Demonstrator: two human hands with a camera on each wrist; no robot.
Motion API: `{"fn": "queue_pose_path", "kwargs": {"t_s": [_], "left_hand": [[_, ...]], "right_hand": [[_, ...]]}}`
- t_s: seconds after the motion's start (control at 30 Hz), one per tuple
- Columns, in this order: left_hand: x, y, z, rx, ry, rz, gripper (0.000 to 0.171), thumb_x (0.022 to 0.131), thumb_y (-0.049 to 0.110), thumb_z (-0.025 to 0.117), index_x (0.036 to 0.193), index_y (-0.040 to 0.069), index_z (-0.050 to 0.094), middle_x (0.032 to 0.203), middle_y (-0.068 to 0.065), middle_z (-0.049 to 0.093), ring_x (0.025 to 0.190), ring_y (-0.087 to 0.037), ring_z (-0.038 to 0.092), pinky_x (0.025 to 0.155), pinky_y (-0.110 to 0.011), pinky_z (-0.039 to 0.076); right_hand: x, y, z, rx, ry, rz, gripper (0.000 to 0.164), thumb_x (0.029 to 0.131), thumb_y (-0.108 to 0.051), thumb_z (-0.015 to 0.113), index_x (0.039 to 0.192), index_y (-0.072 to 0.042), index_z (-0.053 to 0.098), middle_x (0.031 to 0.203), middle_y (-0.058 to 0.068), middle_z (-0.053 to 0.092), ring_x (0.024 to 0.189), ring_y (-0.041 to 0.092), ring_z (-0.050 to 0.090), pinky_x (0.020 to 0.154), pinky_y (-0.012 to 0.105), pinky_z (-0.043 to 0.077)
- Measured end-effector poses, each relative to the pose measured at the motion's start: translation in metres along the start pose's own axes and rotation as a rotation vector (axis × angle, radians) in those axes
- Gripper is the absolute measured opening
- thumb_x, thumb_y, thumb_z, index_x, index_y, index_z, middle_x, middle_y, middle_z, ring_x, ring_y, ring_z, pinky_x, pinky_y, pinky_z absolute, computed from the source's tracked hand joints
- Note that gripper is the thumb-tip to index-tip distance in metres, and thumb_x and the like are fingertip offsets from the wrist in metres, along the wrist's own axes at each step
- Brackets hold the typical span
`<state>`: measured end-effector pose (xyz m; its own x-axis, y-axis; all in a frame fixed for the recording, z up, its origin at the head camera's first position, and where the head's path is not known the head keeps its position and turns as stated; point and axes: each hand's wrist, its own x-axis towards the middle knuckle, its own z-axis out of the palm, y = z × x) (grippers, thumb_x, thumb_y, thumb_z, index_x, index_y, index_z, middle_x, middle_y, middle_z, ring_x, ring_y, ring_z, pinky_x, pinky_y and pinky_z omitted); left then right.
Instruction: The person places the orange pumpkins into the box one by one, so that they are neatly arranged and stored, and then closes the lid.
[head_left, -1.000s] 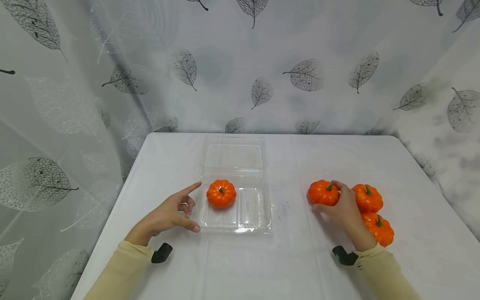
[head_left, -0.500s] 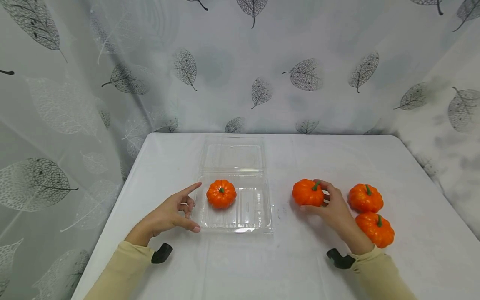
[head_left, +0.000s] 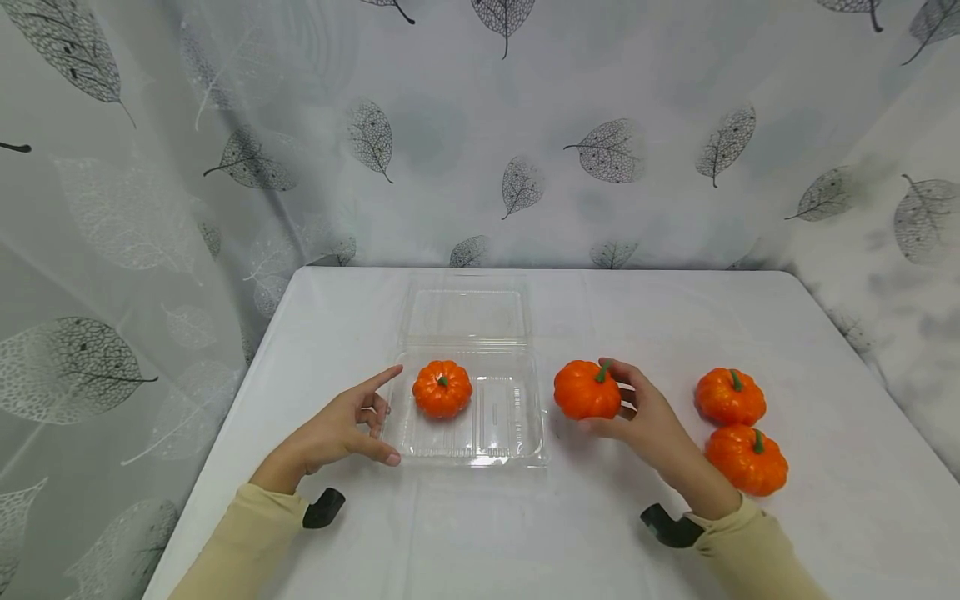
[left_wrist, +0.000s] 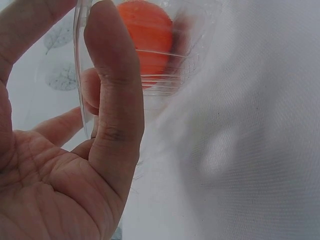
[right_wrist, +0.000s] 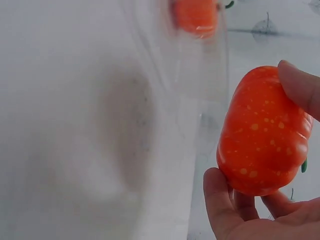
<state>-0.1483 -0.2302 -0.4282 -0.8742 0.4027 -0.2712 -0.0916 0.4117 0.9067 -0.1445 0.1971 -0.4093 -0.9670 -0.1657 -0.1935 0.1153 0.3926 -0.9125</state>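
My right hand grips an orange mini pumpkin with a green stem, thumb and fingers around its sides. The pumpkin is held above the table, just right of a clear plastic clamshell container. In the right wrist view the held pumpkin shows its speckled skin between thumb and fingertips. The container lies with its lid folded back, and another pumpkin sits in the left part of its base. My left hand holds the container's left edge, index finger extended; in the left wrist view the thumb overlaps the rim.
Two more orange pumpkins, a rear one and a front one, lie close together on the right of the white-covered table. A leaf-patterned curtain hangs behind the table and along the left.
My right hand has carried the pumpkin left, away from the other two on the right, up to the container's right side. My left hand and the container have stayed in place.
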Motion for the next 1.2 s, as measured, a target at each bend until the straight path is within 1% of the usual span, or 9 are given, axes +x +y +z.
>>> {"fn": "queue_pose_path", "kwargs": {"t_s": [0.17,0.37,0.5,0.7,0.87,0.97,1.1,1.2], "left_hand": [[0.000,0.000,0.000,-0.008,0.002,-0.003,0.118,0.066,0.009,0.096,0.161,0.019,0.027,0.098,-0.014,0.047,0.077,-0.022,0.050,0.073,-0.034,0.044],[0.000,0.000,0.000,-0.021,-0.001,-0.002,0.119,0.065,0.008,0.096,0.161,0.019,0.027,0.098,-0.014,0.047,0.076,-0.022,0.050,0.072,-0.032,0.045],[0.000,0.000,0.000,-0.023,-0.001,-0.002,0.119,0.065,0.009,0.096,0.161,0.019,0.027,0.097,-0.014,0.047,0.076,-0.021,0.050,0.072,-0.032,0.045],[-0.001,0.001,0.000,-0.027,-0.004,0.000,0.119,0.065,0.008,0.096,0.161,0.018,0.027,0.097,-0.014,0.047,0.076,-0.022,0.050,0.073,-0.033,0.045],[-0.001,0.000,0.000,-0.027,-0.003,0.001,0.118,0.066,0.006,0.095,0.161,0.018,0.027,0.097,-0.014,0.047,0.076,-0.022,0.050,0.074,-0.034,0.045],[-0.001,0.000,0.000,-0.027,-0.002,0.002,0.118,0.066,0.005,0.095,0.161,0.018,0.027,0.096,-0.014,0.047,0.075,-0.022,0.050,0.073,-0.034,0.045],[0.000,0.000,0.000,-0.031,-0.002,0.000,0.118,0.066,0.005,0.095,0.161,0.019,0.027,0.096,-0.014,0.047,0.075,-0.022,0.050,0.070,-0.033,0.046],[0.000,0.000,0.000,-0.035,-0.002,-0.003,0.118,0.066,0.005,0.095,0.161,0.019,0.027,0.096,-0.014,0.047,0.075,-0.022,0.050,0.070,-0.032,0.046]], "right_hand": [[-0.004,-0.010,0.007,0.051,-0.038,-0.036,0.091,0.082,-0.019,0.086,0.154,-0.005,0.032,0.154,0.015,0.036,0.131,0.038,0.048,0.102,0.043,0.047],[-0.005,-0.020,0.016,0.113,-0.080,-0.082,0.089,0.080,-0.013,0.087,0.152,-0.003,0.036,0.152,0.014,0.040,0.133,0.039,0.048,0.105,0.048,0.042],[-0.002,-0.024,0.021,0.138,-0.084,-0.088,0.088,0.079,-0.011,0.088,0.151,-0.004,0.038,0.151,0.013,0.042,0.133,0.038,0.049,0.102,0.044,0.046],[0.004,-0.030,0.029,0.179,-0.065,-0.087,0.086,0.079,-0.008,0.087,0.151,-0.006,0.040,0.152,0.012,0.042,0.133,0.037,0.050,0.097,0.035,0.049],[0.010,-0.033,0.035,0.260,-0.069,-0.097,0.084,0.080,-0.003,0.084,0.151,-0.004,0.038,0.149,0.015,0.042,0.130,0.036,0.053,0.093,0.033,0.052],[0.014,-0.035,0.039,0.293,-0.076,-0.098,0.083,0.081,-0.001,0.082,0.151,-0.004,0.039,0.147,0.014,0.042,0.130,0.034,0.054,0.092,0.032,0.052],[0.019,-0.036,0.045,0.276,-0.068,-0.114,0.082,0.080,-0.002,0.083,0.150,-0.006,0.042,0.147,0.012,0.044,0.131,0.032,0.053,0.093,0.033,0.052],[0.024,-0.033,0.050,0.229,-0.050,-0.135,0.081,0.079,-0.004,0.085,0.149,-0.007,0.044,0.148,0.011,0.045,0.133,0.032,0.052,0.095,0.037,0.051]]}}
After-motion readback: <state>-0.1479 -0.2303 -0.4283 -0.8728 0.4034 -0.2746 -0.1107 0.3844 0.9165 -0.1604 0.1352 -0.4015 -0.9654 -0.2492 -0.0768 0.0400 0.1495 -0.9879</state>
